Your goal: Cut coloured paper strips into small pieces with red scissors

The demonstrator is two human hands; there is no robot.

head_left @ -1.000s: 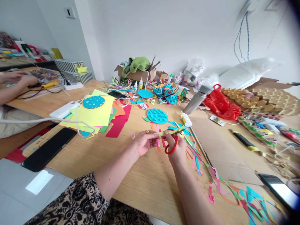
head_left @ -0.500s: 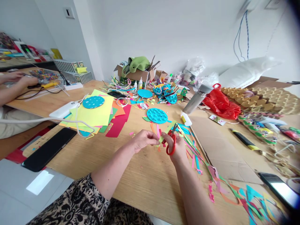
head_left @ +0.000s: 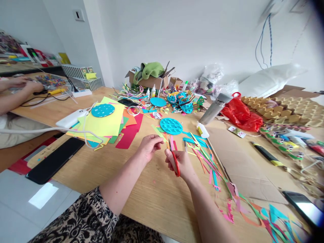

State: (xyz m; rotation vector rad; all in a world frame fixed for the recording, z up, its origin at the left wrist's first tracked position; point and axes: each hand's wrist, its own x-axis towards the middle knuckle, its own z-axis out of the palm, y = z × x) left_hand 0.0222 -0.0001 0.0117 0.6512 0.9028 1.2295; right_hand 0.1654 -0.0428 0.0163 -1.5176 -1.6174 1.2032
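My left hand (head_left: 151,147) is closed in a pinch at a narrow yellow-green paper strip (head_left: 157,131), which slants up and left beyond the fingertips. My right hand (head_left: 182,165) grips red-handled scissors (head_left: 175,163), their blades pointing up near the strip's lower end. Whether the blades touch the paper I cannot tell. Just behind the hands lies a blue disc with raised scale-like flaps (head_left: 171,126). Blue paper strips (head_left: 196,141) and thin coloured offcuts (head_left: 210,162) spread to the right of my right hand.
Coloured paper sheets (head_left: 111,119) bear a dotted blue disc (head_left: 103,110) on the left. A black phone (head_left: 55,160) lies at the near left edge. A glue bottle (head_left: 202,130), steel flask (head_left: 215,108), cardboard sheet (head_left: 238,158) and utility knife (head_left: 267,153) are right. Another person's hands (head_left: 27,86) work far left.
The strip now slants up to the left instead of the right. My right hand has moved slightly left with the scissors, which now show edge-on. The view has shifted a little.
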